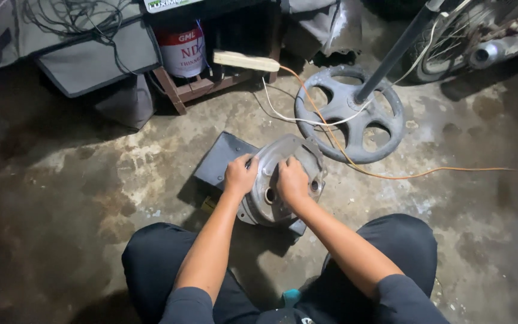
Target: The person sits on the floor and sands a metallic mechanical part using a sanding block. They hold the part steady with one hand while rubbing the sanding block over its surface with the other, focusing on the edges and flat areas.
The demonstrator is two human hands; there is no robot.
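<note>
The round metal housing (283,180) sits on a dark flat block (220,162) on the concrete floor (91,180), the left hand (240,175) and right hand (292,183) with fingers clamped on its rim, bare floor open leftward, while a grey fan base (349,114) and orange cable (391,175) crowd the right.

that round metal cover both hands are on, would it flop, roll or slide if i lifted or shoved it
The metal cover looks cast and thick, so probably rigid and heavy for its size. Its round rim might roll if stood on edge. The left hand and right hand both grip it, suggesting weight.
</note>
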